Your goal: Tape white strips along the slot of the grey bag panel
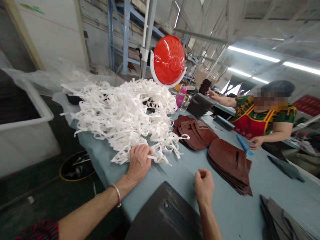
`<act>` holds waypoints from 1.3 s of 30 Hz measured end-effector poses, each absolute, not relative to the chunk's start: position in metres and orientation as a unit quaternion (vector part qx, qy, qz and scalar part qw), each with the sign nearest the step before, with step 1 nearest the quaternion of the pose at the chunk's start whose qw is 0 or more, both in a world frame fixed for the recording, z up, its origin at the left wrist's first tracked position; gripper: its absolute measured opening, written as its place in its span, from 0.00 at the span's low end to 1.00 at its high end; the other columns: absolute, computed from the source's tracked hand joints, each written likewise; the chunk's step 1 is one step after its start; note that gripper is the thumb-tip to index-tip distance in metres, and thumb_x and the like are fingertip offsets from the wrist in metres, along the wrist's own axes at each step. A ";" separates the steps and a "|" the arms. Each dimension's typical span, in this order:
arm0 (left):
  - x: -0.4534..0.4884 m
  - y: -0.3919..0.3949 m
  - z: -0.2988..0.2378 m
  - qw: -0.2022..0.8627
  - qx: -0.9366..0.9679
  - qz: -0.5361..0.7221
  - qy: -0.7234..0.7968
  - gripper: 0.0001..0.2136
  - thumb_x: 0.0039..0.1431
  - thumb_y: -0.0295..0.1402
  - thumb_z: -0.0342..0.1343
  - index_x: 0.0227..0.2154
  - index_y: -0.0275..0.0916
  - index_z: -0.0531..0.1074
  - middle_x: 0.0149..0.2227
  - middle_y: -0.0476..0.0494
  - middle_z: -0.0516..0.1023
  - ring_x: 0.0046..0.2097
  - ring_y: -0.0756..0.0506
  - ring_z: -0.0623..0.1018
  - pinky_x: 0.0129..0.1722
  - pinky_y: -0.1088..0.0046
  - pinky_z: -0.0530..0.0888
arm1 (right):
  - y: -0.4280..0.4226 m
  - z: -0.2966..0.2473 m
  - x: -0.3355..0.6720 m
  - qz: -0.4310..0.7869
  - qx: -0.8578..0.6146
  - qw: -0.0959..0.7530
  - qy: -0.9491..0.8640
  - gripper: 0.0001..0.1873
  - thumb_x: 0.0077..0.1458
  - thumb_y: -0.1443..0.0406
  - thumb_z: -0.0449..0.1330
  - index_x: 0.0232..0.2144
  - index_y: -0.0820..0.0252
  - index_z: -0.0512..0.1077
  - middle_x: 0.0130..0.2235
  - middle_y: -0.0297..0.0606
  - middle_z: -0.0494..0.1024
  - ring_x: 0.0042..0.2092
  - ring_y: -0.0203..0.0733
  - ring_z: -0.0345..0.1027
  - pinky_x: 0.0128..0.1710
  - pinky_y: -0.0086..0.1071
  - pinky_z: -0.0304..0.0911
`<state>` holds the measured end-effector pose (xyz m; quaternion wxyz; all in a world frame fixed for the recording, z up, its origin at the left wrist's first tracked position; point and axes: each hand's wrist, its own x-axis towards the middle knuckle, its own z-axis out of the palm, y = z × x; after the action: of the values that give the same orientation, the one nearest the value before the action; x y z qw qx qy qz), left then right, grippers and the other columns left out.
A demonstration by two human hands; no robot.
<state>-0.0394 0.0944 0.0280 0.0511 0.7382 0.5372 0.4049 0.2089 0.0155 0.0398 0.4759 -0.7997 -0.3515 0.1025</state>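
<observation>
My left hand (140,162) is closed at the near edge of a large tangled heap of white strips (120,116), with strip ends showing at its fingertips. Off to the right, my right hand (205,186) is held with its fingers curled in; whatever may be in them is hidden. Close to me, between my forearms, is a dark flat panel (162,215) with a small slot and pale scuffs. Beyond my right hand lies a stack of brown leather-like pieces (228,163), rounded at one end, the top one slotted.
More brown pieces (195,131) lie behind that stack. A pink bottle (181,96) stands beyond the heap, below a red round fan-like thing (169,60). Across the blue-grey table (175,170) a person in a red apron (257,123) works. Dark pieces (285,220) lie front right.
</observation>
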 end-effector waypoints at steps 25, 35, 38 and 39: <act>0.003 0.082 0.077 0.030 0.808 0.427 0.404 0.05 0.60 0.30 0.49 0.34 0.41 0.70 0.43 0.43 0.74 0.54 0.41 0.68 0.59 0.53 0.53 | 0.113 0.070 0.193 0.314 -0.634 0.649 -0.278 0.24 0.41 0.46 0.62 0.31 0.59 0.69 0.31 0.36 0.75 0.28 0.35 0.64 0.26 0.29 0.57; 0.054 0.154 0.038 -0.073 0.873 0.270 0.401 0.11 0.59 0.34 0.52 0.43 0.44 0.72 0.55 0.40 0.70 0.57 0.35 0.66 0.57 0.47 0.54 | 0.117 0.073 0.174 0.331 -0.517 0.733 -0.294 0.14 0.37 0.56 0.66 0.19 0.59 0.71 0.23 0.30 0.73 0.28 0.35 0.62 0.31 0.29 0.57; 0.049 0.161 0.025 -0.096 0.883 0.255 0.383 0.10 0.60 0.34 0.50 0.41 0.42 0.74 0.55 0.37 0.69 0.56 0.36 0.66 0.58 0.47 0.52 | 0.089 0.071 0.191 0.320 -0.483 0.772 -0.260 0.12 0.41 0.56 0.64 0.22 0.58 0.70 0.29 0.33 0.77 0.34 0.37 0.67 0.36 0.31 0.61; 0.047 0.162 0.022 -0.102 0.883 0.253 0.381 0.10 0.60 0.34 0.49 0.40 0.41 0.74 0.55 0.36 0.70 0.56 0.36 0.66 0.59 0.47 0.52 | 0.080 0.073 0.199 0.316 -0.470 0.786 -0.248 0.12 0.43 0.55 0.63 0.24 0.58 0.70 0.31 0.34 0.78 0.36 0.38 0.69 0.37 0.32 0.62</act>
<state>0.0474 0.1624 0.0217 -0.1023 0.8835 0.3806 0.2534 0.1994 0.0803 0.0731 0.7863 -0.4700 -0.2477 0.3156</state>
